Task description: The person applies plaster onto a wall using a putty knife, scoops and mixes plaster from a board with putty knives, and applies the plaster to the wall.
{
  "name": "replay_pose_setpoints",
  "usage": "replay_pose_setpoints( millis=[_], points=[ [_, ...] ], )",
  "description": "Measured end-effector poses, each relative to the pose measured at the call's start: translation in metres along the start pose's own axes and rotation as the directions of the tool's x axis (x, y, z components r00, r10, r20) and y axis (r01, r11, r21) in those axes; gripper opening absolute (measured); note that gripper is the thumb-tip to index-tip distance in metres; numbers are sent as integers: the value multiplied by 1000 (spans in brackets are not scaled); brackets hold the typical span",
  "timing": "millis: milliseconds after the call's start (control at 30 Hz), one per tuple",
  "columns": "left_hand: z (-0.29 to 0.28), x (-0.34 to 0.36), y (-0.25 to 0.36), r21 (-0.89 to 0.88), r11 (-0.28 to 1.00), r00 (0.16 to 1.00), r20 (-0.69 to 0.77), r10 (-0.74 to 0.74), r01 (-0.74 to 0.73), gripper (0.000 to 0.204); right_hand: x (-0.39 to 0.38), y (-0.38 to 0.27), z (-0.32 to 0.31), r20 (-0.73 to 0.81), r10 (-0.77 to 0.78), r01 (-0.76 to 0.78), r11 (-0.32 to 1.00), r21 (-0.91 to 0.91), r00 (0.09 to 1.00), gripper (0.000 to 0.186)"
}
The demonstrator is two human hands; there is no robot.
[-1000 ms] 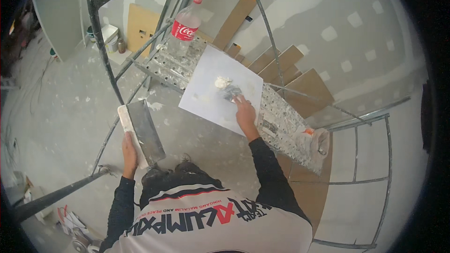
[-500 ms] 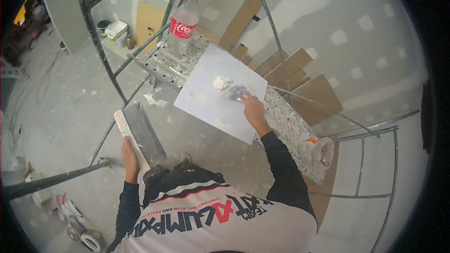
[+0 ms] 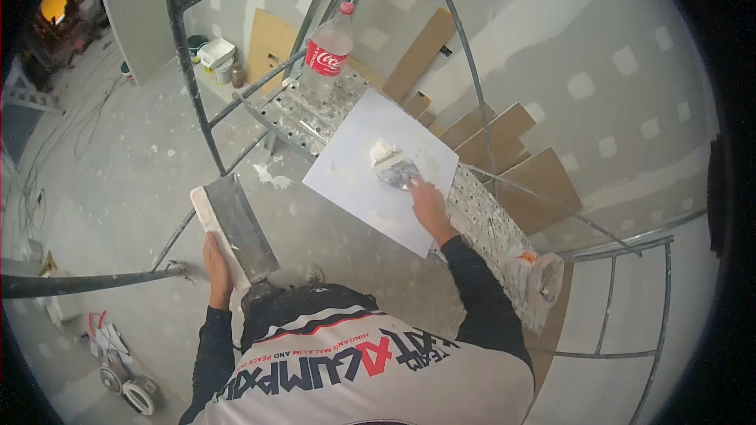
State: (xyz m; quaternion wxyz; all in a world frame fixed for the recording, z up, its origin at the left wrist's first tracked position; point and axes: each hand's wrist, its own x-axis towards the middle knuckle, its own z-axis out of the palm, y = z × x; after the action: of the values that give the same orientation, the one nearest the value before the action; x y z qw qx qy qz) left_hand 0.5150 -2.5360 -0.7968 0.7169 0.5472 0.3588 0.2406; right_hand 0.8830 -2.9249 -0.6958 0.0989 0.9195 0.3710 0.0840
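Note:
My left hand [image 3: 216,264] is closed on the pale edge of a wide scraper [image 3: 246,224] with a long grey blade, held left of a white square board [image 3: 342,173]. My right hand [image 3: 430,211] grips a small putty knife [image 3: 395,169] over the board, its blade against a mound of cream paste [image 3: 384,149] and partly coated with it. The board rests on a paste-spattered, perforated metal plank [image 3: 496,216]. At the plank's far end stands a plastic bottle with a red label [image 3: 329,35]. At the near end lies a crumpled plastic bag [image 3: 545,279].
Scaffold tubes [image 3: 183,47] frame the plank and cross at left and right. Brown boards [image 3: 535,189] lean along a patched grey wall [image 3: 598,55]. Buckets [image 3: 216,55] stand at the back. A machine [image 3: 118,378] and cables [image 3: 43,189] lie on the floor at left.
The putty knife in my right hand has moved leftward over the board into the paste mound. The whole view has shifted slightly, bringing more of the room's far left into sight.

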Motion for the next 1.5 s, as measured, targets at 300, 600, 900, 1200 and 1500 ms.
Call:
replay_pose_setpoints(
  millis=[300, 600, 900, 1200, 1500],
  points=[
    [9, -3, 4, -40, 999, 999, -35, -30, 28, 64, -8, -15, 11, 96, 97, -97, 995, 0, 991, 55],
    [8, 10, 6, 29, 999, 1000, 8, -16, 16, 65, 6, -10, -2, 52, -8, 7, 1000, 28, 999, 50],
    [8, -1, 20, -36, 999, 996, 92, -19, 22, 61, 37, -10, -3, 43, -47, 48, 999, -17, 998, 29],
    [-2, -2, 7, -73, 997, 1000, 18, 16, -14, 60, 31, -6, 4, 97, -20, 25, 999, -48, 995, 35],
    [-5, -4, 4, -97, 995, 1000, -6, 8, -8, 61, 43, -21, -7, 159, -34, 36, 999, -9, 987, 49]
  ],
)
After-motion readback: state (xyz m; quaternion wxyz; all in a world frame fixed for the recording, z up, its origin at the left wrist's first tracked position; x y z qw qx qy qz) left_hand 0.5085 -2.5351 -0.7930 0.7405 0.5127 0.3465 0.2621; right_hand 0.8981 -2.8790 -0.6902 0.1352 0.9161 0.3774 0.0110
